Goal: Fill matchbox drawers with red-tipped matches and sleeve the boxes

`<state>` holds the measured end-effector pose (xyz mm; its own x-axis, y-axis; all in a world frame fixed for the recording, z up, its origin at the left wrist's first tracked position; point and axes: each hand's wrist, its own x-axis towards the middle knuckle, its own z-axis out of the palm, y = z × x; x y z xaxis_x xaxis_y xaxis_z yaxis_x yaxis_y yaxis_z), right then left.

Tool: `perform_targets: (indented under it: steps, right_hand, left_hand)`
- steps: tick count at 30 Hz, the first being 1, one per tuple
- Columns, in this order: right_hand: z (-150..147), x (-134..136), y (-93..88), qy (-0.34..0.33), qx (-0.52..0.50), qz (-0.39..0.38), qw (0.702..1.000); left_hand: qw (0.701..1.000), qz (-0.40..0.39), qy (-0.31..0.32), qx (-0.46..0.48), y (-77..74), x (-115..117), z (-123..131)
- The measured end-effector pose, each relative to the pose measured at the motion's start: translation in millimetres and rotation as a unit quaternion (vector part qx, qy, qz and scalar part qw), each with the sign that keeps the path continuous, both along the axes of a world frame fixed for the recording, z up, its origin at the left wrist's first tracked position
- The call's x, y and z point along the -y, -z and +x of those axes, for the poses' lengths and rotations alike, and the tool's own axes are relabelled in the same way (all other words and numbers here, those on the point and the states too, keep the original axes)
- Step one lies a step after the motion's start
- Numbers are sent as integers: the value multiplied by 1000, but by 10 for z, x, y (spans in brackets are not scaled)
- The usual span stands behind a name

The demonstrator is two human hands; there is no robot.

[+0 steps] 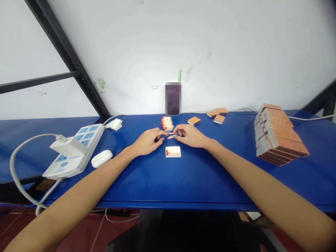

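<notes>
Some matches [172, 136], left hand [149, 141], right hand [191, 135] alongside, both partly curled (hold unclear)

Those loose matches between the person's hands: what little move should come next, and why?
I'd probably line up the loose matches between the left hand and right hand, then lay them in the white tray. They're right by the fingertips, and the tray, just nearer the person, already holds some, red heads leftward.

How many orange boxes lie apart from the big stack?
4. One box lies beyond the right hand; farther right, a left box, back box and front box cluster together. The stack may hide others.
</notes>
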<state>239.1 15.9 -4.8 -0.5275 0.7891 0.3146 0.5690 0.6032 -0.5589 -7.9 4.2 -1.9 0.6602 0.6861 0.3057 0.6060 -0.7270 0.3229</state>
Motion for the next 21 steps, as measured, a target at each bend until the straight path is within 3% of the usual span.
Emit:
perform_targets:
  steps: [13,21]
  right_hand:
    - [-27,1,27,16,9,-2,1000]
    - [-39,8,9,31,13,-7,999]
  left_hand:
    - [1000,-8,1,-7,24,-14,1]
    - [998,-11,-51,-42,7,0,0]
